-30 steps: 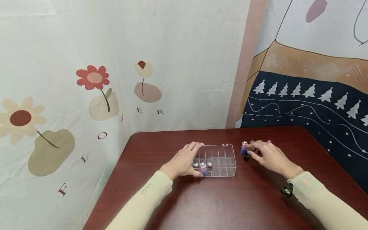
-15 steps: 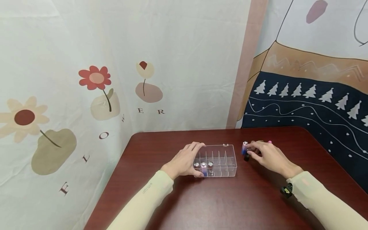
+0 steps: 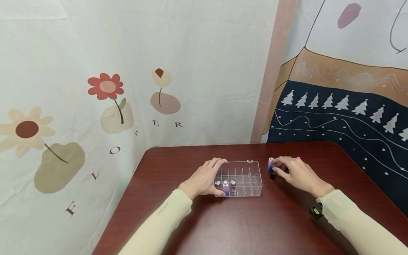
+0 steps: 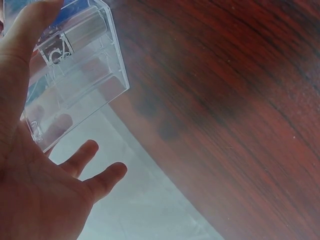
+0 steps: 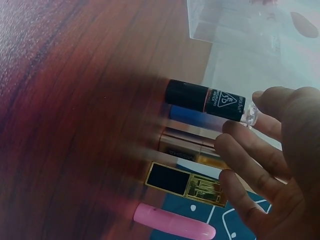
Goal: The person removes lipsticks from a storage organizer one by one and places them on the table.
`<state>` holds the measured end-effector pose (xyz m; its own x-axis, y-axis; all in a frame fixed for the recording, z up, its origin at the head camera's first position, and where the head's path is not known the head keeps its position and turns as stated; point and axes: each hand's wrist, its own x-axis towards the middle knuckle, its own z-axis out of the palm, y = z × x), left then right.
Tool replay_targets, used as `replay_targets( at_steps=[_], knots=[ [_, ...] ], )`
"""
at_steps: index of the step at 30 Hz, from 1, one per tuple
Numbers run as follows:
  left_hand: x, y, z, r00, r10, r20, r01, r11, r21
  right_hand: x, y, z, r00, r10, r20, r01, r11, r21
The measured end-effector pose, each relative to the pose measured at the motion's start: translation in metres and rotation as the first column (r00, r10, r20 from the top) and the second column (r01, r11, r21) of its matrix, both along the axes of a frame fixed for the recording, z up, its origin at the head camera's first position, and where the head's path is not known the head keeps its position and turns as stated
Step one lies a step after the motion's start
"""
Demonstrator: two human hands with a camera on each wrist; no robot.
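My left hand (image 3: 204,179) grips the left end of a clear divided box (image 3: 251,186), thumb on the front and fingers over the back. Its left compartments hold several lipsticks, among them a pink-and-blue lipstick (image 3: 225,189). To the right of the box, my right hand (image 3: 298,174) pinches the clear top of a black lipstick (image 5: 220,100) between thumb and fingers. The black lipstick stands upright on the table. Lined up beyond it are a blue lipstick (image 5: 195,117), a copper-toned lipstick (image 5: 182,145), a black-and-gold lipstick (image 5: 167,179) and a pink lipstick (image 5: 172,220).
Everything stands on a dark red wooden table (image 3: 223,226). A pale printed curtain (image 3: 204,71) hangs behind the table, and a navy tree-patterned cloth (image 3: 331,117) hangs at the right. A dark band (image 3: 316,211) circles the right wrist.
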<state>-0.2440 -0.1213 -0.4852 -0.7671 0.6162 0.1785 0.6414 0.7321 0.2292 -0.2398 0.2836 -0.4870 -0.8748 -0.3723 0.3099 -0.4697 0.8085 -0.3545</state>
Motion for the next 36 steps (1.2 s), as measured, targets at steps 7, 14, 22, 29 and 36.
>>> replay_targets(
  at_steps=[7, 14, 22, 29, 36],
  knots=[
    [0.000, 0.000, 0.000, 1.000, 0.003, 0.006, -0.003, 1.000, 0.011, 0.006, 0.001, 0.004, 0.994, -0.023, -0.106, 0.022, 1.000, -0.011],
    [0.000, -0.002, 0.000, 1.000, 0.001, 0.016, -0.001, 1.000, 0.013, 0.013, -0.009, 0.013, 0.979, -0.027, -0.202, 0.019, 0.999, -0.038],
    [0.000, -0.005, 0.003, 1.000, 0.020, 0.020, -0.020, 1.000, 0.001, 0.019, -0.030, 0.021, 0.959, 0.046, -0.279, -0.067, 0.996, -0.063],
    [-0.001, -0.003, 0.002, 1.000, 0.012, 0.016, -0.012, 1.000, 0.008, 0.023, -0.045, 0.024, 0.934, 0.117, -0.337, -0.139, 0.989, -0.044],
    [-0.013, -0.005, -0.017, 1.000, -0.028, 0.006, 0.028, 0.999, 0.046, 0.028, -0.055, 0.026, 0.928, 0.150, -0.341, -0.161, 0.987, -0.004]
  ],
)
